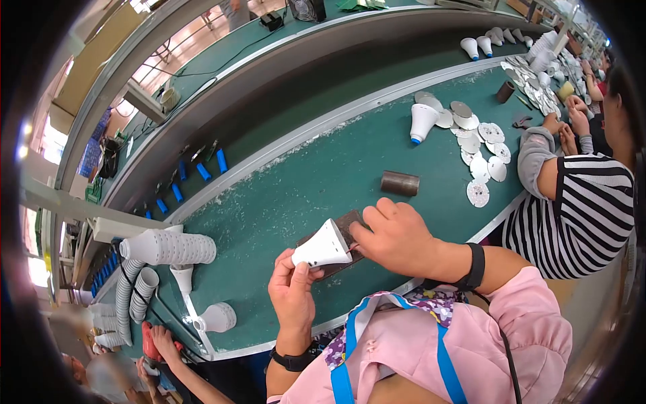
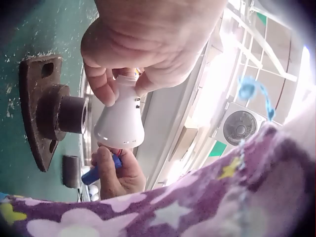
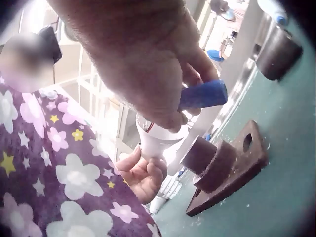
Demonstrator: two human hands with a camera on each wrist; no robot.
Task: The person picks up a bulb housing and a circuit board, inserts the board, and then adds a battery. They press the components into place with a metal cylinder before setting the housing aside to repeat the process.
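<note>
My left hand (image 1: 293, 293) grips a white cone-shaped bulb housing (image 1: 323, 246) by its narrow neck, thumb on one side and fingers on the other. In the left wrist view its wide mouth faces my right hand (image 1: 397, 236). That hand pinches a blue cylindrical battery (image 3: 205, 95), which lies crosswise just outside the mouth. A red wire (image 3: 148, 126) shows inside the rim. Below the hands, a brown metal fixture (image 3: 232, 170) with a raised round post stands on the green bench; the housing and right hand partly cover it in the head view.
A dark metal tube (image 1: 400, 183) lies beyond my right hand. Farther right are scattered metal discs (image 1: 478, 193), another housing (image 1: 424, 121) and a person in striped clothing (image 1: 592, 209). Stacked housings (image 1: 171, 247) stand left, near another person's hand on a red tool (image 1: 148, 340).
</note>
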